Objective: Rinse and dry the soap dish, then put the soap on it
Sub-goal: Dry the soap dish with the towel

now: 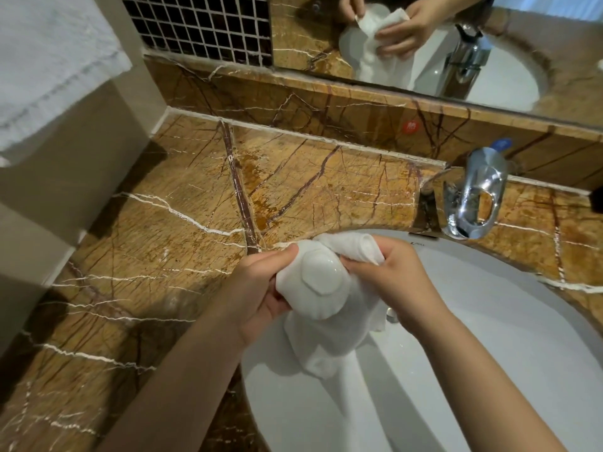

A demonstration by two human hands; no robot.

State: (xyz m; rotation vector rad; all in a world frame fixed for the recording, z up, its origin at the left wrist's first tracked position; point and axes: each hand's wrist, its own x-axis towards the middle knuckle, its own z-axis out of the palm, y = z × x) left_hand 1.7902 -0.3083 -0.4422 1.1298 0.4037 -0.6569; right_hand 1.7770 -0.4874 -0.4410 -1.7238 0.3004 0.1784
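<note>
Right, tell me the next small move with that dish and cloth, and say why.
Probably turn the soap dish over in the left hand so the cloth in the right hand can wipe its other face. The dish's base faces up, and the cloth bunches at its far rim and hangs over the sink, so drying seems unfinished.

Plenty of room over the counter (182,203) toward its back-left corner. Faucet (473,197) sticks up at the back rim of the basin (489,337), towel (49,60) hangs above the left edge.
</note>
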